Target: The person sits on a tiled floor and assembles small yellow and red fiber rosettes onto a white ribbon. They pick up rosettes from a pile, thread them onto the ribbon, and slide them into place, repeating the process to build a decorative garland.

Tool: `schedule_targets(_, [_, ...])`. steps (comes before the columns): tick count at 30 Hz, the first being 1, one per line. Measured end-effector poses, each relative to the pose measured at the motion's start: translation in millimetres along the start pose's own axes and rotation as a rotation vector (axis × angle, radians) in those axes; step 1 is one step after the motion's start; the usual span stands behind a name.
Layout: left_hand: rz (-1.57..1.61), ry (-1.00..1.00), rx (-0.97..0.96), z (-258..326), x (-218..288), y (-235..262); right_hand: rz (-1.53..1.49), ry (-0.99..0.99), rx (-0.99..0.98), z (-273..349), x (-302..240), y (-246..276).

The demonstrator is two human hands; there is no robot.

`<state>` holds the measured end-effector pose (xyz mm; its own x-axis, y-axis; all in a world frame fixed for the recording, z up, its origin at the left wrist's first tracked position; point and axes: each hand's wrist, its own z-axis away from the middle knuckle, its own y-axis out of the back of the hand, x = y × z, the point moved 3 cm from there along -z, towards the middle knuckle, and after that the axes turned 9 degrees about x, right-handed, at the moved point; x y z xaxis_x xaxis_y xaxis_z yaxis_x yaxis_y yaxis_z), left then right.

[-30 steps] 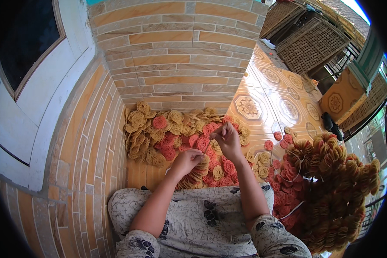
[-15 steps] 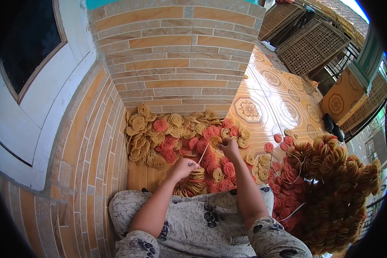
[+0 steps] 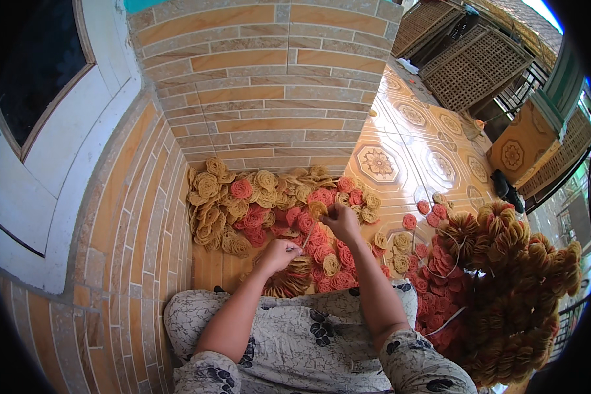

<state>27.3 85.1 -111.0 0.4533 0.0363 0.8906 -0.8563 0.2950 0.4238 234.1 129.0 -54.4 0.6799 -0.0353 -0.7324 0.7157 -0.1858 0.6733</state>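
A patterned tiled floor (image 3: 407,141) is seen, closed off at its far edge by a brick pillar (image 3: 262,79) and along its left edge by a brick wall (image 3: 144,217). A loose heap of woven rosettes (image 3: 256,203), tan and red, is spread at the foot of the pillar; far more than can be counted, several dozen at least. A large strung bundle of the same rosettes (image 3: 519,282) is piled toward the floor's right edge, again uncountable. Two bare hands are at work over the near part of the heap.

The right hand (image 3: 340,220) is closed in a fingertip pinch on one tan rosette (image 3: 318,209), held just above the heap. The left hand (image 3: 279,253) is closed around a thin needle-like stick (image 3: 303,243), its tip pointing toward the right hand.

The rosettes are judged to be light, dry and fairly stiff, yet easily crushed or unravelled at the coils; each is best taken lightly by its rim, between thumb and forefinger, with the centre left free.
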Motion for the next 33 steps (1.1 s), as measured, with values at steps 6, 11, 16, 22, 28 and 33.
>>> schedule_targets(6, [-0.029,0.029,0.084,-5.6,-15.1,0.3,-0.191,0.162,-0.251,0.3,12.1,-18.7])
schedule_targets(11, [-0.005,-0.015,0.114,-9.1,-21.7,0.6,0.209,0.212,0.218,-0.6,31.1,-45.6])
schedule_targets(16, [0.012,0.005,0.103,-6.5,-17.3,1.3,-0.136,-0.197,-0.078,-2.1,51.0,-54.0])
schedule_targets(22, [-0.1,-0.004,0.096,-5.9,-12.3,2.8,-0.472,-0.25,-0.186,-4.9,32.5,-34.2])
schedule_targets(28, [-0.068,0.037,0.064,-8.1,-18.8,0.8,-0.419,-0.188,-0.196,3.4,7.4,-17.0])
schedule_targets(33, [-0.074,0.018,0.049,-8.8,-19.1,0.1,-0.359,-0.135,-0.205,1.1,3.7,-17.9])
